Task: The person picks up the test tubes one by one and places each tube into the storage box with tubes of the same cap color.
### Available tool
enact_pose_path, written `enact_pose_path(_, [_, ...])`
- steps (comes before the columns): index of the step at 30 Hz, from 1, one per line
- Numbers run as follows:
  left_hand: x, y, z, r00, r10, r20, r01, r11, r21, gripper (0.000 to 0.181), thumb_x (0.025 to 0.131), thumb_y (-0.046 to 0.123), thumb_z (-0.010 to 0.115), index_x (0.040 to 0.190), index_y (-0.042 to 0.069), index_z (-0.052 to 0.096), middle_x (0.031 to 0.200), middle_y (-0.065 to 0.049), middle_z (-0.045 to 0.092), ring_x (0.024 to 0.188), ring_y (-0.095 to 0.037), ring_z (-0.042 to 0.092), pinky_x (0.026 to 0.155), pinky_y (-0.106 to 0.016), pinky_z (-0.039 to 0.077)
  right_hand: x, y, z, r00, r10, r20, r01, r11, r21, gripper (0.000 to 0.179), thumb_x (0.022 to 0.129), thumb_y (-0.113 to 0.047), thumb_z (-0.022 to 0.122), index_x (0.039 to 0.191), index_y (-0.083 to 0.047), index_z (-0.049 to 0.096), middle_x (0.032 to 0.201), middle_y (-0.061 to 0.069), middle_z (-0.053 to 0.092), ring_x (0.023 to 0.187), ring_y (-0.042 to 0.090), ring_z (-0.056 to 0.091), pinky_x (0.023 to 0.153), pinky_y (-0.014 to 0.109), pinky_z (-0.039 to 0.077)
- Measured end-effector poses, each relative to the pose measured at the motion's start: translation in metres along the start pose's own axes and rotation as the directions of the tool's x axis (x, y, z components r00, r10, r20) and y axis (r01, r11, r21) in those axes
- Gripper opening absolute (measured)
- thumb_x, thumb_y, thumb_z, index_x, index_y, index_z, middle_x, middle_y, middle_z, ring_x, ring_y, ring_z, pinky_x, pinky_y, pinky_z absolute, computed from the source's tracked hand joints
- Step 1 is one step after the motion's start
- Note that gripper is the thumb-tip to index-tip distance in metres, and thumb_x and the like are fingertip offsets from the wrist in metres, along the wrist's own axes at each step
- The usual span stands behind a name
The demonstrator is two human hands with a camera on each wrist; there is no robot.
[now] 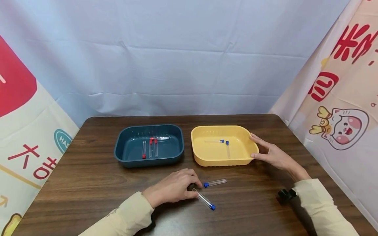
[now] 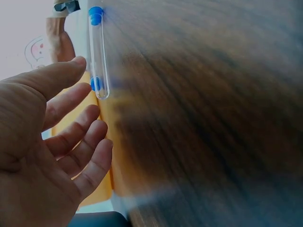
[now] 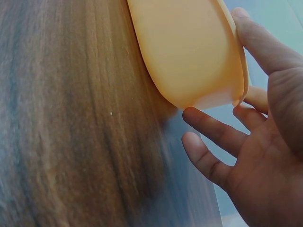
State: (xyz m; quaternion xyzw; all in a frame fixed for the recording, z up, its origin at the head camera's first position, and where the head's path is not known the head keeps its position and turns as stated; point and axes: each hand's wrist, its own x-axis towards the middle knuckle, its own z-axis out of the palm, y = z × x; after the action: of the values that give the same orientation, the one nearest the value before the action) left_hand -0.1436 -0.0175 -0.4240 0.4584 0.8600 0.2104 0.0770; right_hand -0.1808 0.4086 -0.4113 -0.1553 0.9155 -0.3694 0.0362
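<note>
My left hand [image 1: 177, 186] is low over the table, thumb and fingers apart, with no tube between them in the left wrist view. By its thumb lies a clear test tube [image 1: 204, 198] with a blue cap; whether they touch I cannot tell. Just beyond its fingertips is a second blue-capped test tube [image 1: 218, 182]. My right hand [image 1: 276, 156] grips the right end of the yellow tray [image 1: 197, 159], thumb and fingers at its rim. Inside that tray are two blue-capped tubes [image 1: 228, 150].
To the left of the yellow tray stands a dark blue tray [image 1: 119, 154] holding several red-capped tubes [image 1: 144, 150]. Both trays sit toward the back of the brown wooden table [image 1: 88, 183]. A pale cloth [image 1: 177, 65] hangs behind, and printed cloths hang at both sides.
</note>
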Motion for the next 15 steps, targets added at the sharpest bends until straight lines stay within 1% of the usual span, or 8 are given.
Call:
enact_pose_path(2, [0.0006, -0.0009, 0.0006, 1.000, -0.003, 0.001, 0.003, 1.000, -0.003, 0.021, 0.092, 0.031, 0.081, 0.112, 0.024, 0.079, 0.108, 0.013, 0.063, 0.104, -0.004, 0.057, 0.094, -0.026, 0.049, 0.0003, -0.0002, -0.0002, 1.000, -0.001, -0.005, 0.001, 1.000, 0.003, 0.078, 0.097, -0.020, 0.076, 0.161, -0.007, 0.035, 0.170, 0.013, 0.021, 0.153, 0.045, 0.015, 0.112, 0.071, 0.022])
enact_pose_path(7, [0.0016, -0.0014, 0.0027, 1.000, 0.000, 0.009, 0.000, 1.000, -0.004, 0.020, 0.092, 0.031, 0.081, 0.111, 0.025, 0.078, 0.108, 0.014, 0.063, 0.105, -0.003, 0.057, 0.095, -0.026, 0.050, 0.0001, -0.0008, -0.0001, 1.000, 0.003, -0.008, -0.003, 1.000, 0.003, 0.079, 0.096, -0.020, 0.077, 0.161, -0.007, 0.035, 0.170, 0.014, 0.021, 0.153, 0.046, 0.016, 0.113, 0.071, 0.020])
enact_pose_path(10, [0.0021, -0.0009, 0.0040, 1.000, 0.007, 0.011, -0.007, 1.000, 0.003, 0.020, 0.092, 0.032, 0.081, 0.110, 0.025, 0.078, 0.108, 0.014, 0.063, 0.104, -0.003, 0.057, 0.094, -0.026, 0.050, -0.0001, -0.0009, 0.0002, 1.000, 0.005, -0.005, -0.005, 1.000, -0.003, 0.079, 0.096, -0.021, 0.076, 0.162, -0.008, 0.034, 0.170, 0.013, 0.020, 0.153, 0.046, 0.016, 0.114, 0.067, 0.022])
enact_pose_path(11, [0.0022, -0.0007, 0.0043, 1.000, 0.007, 0.011, -0.007, 1.000, 0.005, 0.019, 0.092, 0.032, 0.081, 0.110, 0.025, 0.078, 0.108, 0.014, 0.063, 0.104, -0.003, 0.057, 0.094, -0.026, 0.050, -0.0003, -0.0009, 0.0003, 1.000, 0.006, -0.004, -0.006, 1.000, -0.008, 0.078, 0.097, -0.021, 0.076, 0.162, -0.008, 0.034, 0.170, 0.013, 0.020, 0.153, 0.045, 0.016, 0.116, 0.061, 0.025])
enact_pose_path(13, [0.0024, -0.0005, 0.0051, 1.000, 0.007, 0.012, -0.007, 1.000, 0.008, 0.018, 0.092, 0.033, 0.081, 0.108, 0.026, 0.078, 0.107, 0.015, 0.063, 0.103, -0.003, 0.056, 0.093, -0.026, 0.050, -0.0007, -0.0006, 0.0002, 1.000, 0.007, -0.002, -0.007, 1.000, -0.017, 0.078, 0.097, -0.022, 0.075, 0.162, -0.009, 0.034, 0.171, 0.012, 0.020, 0.153, 0.045, 0.018, 0.118, 0.042, 0.029])
enact_pose_path(15, [0.0022, -0.0002, 0.0059, 1.000, 0.009, 0.012, -0.010, 1.000, 0.013, 0.017, 0.092, 0.034, 0.081, 0.106, 0.027, 0.078, 0.105, 0.015, 0.062, 0.102, -0.003, 0.056, 0.092, -0.025, 0.050, -0.0009, -0.0002, 0.0000, 1.000, 0.005, -0.002, -0.005, 1.000, -0.026, 0.078, 0.098, -0.023, 0.075, 0.163, -0.009, 0.034, 0.171, 0.012, 0.020, 0.153, 0.044, 0.019, 0.112, 0.022, 0.030])
